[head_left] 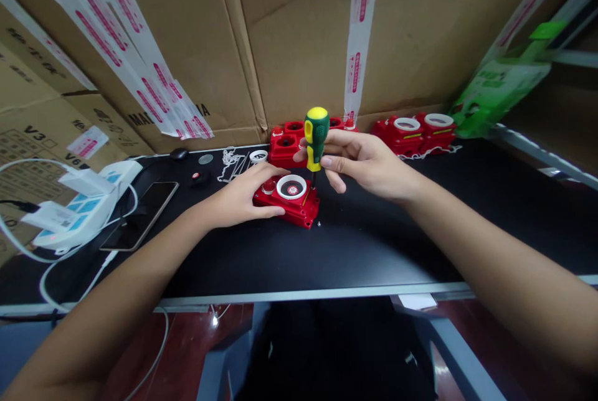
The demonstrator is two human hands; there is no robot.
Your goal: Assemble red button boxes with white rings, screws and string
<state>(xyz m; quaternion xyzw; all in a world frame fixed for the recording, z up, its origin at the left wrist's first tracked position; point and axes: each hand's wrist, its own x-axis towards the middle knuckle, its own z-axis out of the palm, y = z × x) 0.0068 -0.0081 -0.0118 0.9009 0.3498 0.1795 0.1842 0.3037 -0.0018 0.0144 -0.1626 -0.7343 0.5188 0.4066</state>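
A red box-shaped device with a white ring around a dark round centre lies on the black table. My left hand grips its left end, thumb along the near side and fingers over the far side. In my right hand is a screwdriver with a green and yellow handle, held upright between thumb and fingers. Its shaft points down at the device's right far corner; the tip is hidden from view. A small screw rests on the table just beside the device's near right corner.
Behind my hands stand more red devices, and two with white rings at the right. A phone, a white power strip and cables lie left. Cardboard boxes wall the back; a green bag stands right.
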